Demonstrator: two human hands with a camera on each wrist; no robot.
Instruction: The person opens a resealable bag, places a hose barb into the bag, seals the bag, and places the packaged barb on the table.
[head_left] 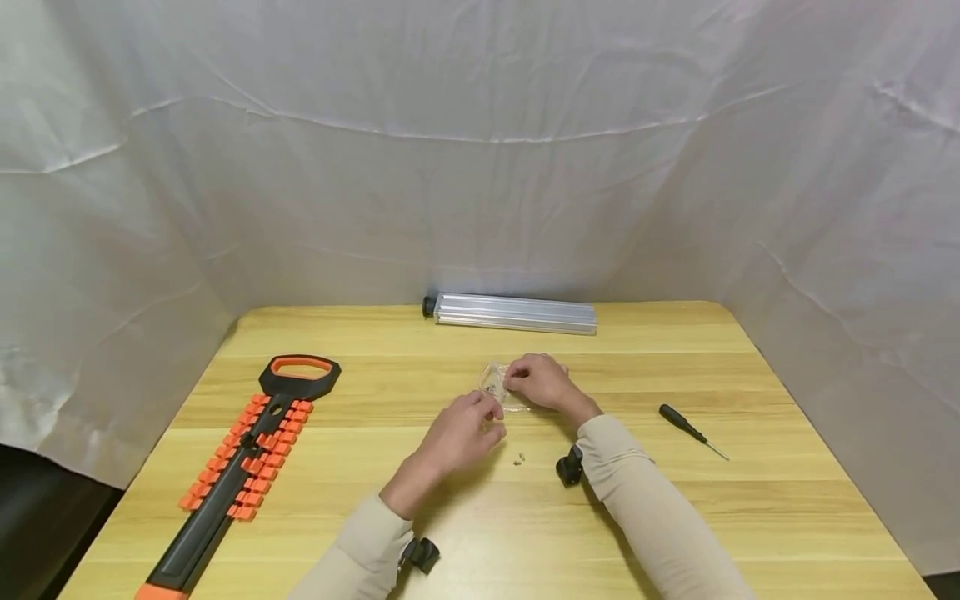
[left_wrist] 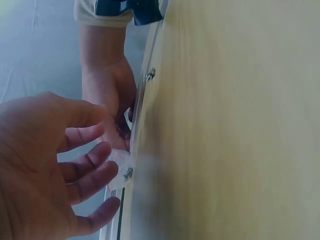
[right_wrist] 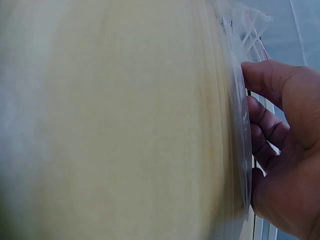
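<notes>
Loose screws lie nearest, just right of left hand; its fingers are loosely spread and hold nothing. Just beyond, right hand presses the clear bag flat, fingers curled on its edge. Bare wood all round; screwdriver well right, aluminium rail far back.

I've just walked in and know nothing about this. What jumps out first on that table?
Mid-table, the right hand rests on a small clear plastic bag while the left hand hovers beside it, with tiny screws loose on the wood. At the left lies a long black-and-orange tool rack. A silver aluminium bar lies along the far edge, and a black screwdriver to the right.
</notes>
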